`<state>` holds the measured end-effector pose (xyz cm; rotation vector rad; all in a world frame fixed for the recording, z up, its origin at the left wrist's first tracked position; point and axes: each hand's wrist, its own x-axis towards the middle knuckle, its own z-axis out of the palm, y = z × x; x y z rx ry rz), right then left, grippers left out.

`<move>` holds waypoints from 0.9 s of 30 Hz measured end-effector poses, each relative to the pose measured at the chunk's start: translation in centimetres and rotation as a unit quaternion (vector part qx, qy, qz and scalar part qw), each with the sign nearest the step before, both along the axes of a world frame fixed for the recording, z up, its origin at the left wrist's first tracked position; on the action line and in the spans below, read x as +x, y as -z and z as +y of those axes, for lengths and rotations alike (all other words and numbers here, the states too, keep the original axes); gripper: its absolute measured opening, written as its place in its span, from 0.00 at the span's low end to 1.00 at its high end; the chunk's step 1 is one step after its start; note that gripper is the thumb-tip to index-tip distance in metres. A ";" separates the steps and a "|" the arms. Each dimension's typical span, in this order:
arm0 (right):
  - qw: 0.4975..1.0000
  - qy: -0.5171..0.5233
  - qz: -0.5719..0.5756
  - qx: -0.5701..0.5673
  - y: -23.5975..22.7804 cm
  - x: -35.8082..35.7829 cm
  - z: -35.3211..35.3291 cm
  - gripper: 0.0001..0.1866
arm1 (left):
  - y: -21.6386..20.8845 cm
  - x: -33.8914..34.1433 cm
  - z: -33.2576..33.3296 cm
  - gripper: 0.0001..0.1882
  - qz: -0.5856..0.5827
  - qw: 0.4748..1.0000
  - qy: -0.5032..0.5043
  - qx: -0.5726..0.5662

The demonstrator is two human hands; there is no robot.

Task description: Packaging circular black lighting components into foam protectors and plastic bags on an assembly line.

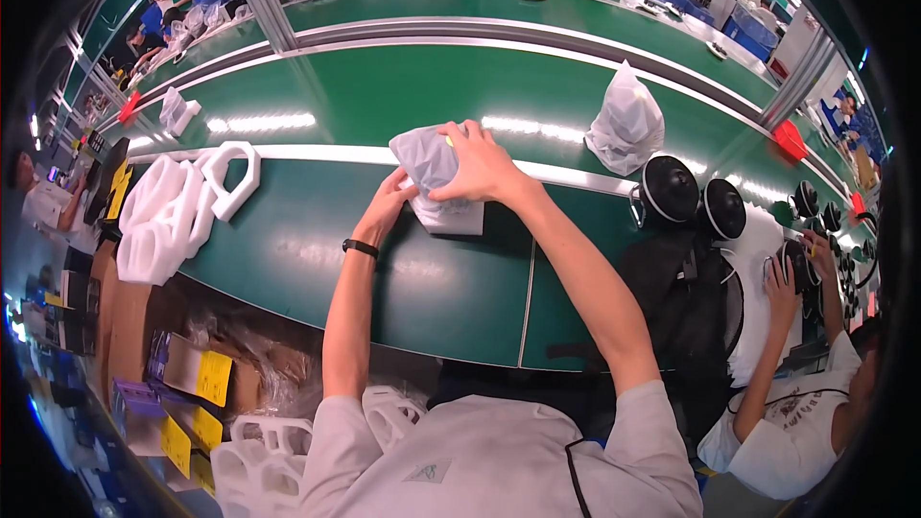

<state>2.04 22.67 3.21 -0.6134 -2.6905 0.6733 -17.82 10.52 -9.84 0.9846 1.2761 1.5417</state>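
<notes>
Grey-white plastic film wraps a bagged object (419, 155), its contents hidden, held near the middle of the view over the front edge of a dark green tabletop (288, 249). The right hand (487, 169) grips it from 3 o'clock, fingers bent over the top and thumb across the front. The left hand (382, 206) meets it from 7 o'clock, fingers and thumb closed in against its lower side; a black band (361, 247) circles that wrist. At the bag's 5 o'clock, just beneath it, is a white foam block (451, 221); whether the bag sits in it I cannot tell.

From the bag, a glossy green conveyor belt (403, 77) stretches across 12 o'clock. Between 2 and 3 o'clock, a second wrapped object in whitish film (625, 120) stands upright on it. Just past 3 o'clock are two round black domes with pale rims (670, 189), side by side. Between 8 and 9 o'clock, white foam frames with large openings (187, 206) lie bunched together. Farther out, between 3 and 4 o'clock, a co-worker's hand (781, 283) touches black rounded parts.
</notes>
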 end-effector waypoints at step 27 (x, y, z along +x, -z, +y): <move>0.988 0.063 0.103 0.092 5.7 0.7 -2.0 0.55 | -1.5 5.4 -3.4 0.75 0.281 0.959 0.014 -0.046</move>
